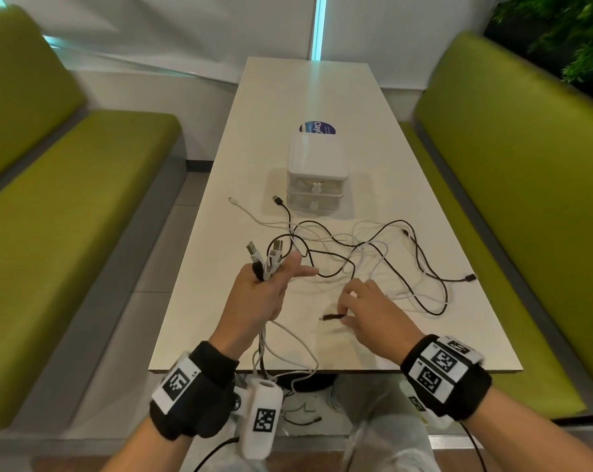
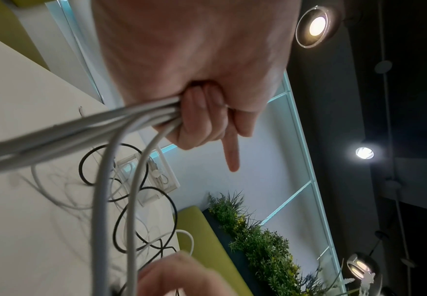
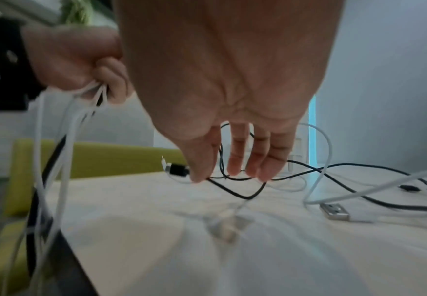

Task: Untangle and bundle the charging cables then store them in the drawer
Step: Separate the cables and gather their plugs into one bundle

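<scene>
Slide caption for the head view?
Left hand grips gathered cables; right hand reaches toward the tangle before drawers.

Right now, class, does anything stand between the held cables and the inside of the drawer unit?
Yes. Both drawers of the drawer unit are closed, and loose tangled cables lie on the table between it and the bundle in the left hand.

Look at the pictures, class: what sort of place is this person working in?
Probably a café or canteen booth: a long pale table between two green padded benches, with a planter of greenery behind one and round ceiling lights overhead.
</scene>
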`<state>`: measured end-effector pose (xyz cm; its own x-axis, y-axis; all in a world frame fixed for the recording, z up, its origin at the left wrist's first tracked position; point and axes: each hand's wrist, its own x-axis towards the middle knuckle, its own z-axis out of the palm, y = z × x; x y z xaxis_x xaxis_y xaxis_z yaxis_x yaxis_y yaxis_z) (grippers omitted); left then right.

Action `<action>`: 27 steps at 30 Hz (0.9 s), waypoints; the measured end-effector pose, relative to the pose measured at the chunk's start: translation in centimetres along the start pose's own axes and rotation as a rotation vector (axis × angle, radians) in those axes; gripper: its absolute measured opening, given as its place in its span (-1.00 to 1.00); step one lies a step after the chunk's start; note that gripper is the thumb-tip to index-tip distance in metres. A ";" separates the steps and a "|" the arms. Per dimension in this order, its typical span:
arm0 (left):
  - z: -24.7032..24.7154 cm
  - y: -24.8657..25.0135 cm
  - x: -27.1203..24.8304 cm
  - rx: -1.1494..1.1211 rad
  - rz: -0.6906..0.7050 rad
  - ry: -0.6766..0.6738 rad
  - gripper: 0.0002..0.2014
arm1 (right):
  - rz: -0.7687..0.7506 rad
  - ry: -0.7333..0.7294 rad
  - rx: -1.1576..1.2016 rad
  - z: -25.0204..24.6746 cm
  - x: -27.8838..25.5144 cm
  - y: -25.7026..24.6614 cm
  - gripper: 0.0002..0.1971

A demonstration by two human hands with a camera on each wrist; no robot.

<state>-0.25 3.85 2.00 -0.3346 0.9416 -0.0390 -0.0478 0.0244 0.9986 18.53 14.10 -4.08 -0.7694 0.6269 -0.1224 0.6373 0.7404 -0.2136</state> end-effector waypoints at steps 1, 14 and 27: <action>0.1 0.0 0.0 0.006 0.007 0.011 -0.62 | -0.006 0.061 0.090 -0.6 -0.1 -0.4 -0.86; 1.8 -1.5 -0.9 0.199 0.131 0.015 -0.58 | 0.004 0.484 1.080 -5.3 -0.2 -8.1 -0.96; 1.1 0.2 -1.4 -0.259 0.243 0.187 -0.66 | -0.146 0.206 0.530 -2.9 0.4 -5.3 -0.59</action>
<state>1.18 2.93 2.30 -0.5297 0.8316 0.1669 -0.1743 -0.2993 0.9381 14.91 11.14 -0.16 -0.7898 0.6007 0.1242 0.3758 0.6339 -0.6759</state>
